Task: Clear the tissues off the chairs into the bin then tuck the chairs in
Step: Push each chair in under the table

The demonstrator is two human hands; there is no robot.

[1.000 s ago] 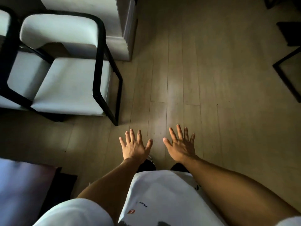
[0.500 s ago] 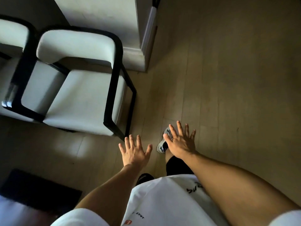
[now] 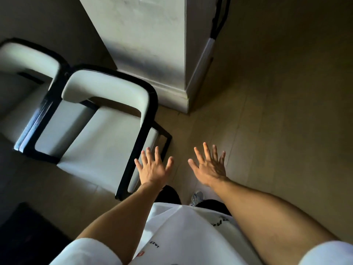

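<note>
Currently both grips, left hand (image 3: 152,170) and right hand (image 3: 210,169), are spread and hold nothing; with no tissue visible on the near chair (image 3: 99,142), tucking it likely follows.

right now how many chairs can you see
2. The nearer chair stands just left of the left hand, beside the white pillar. The second chair stands right beside it on its far left, cut off by the frame edge. More may lie out of view.
</note>
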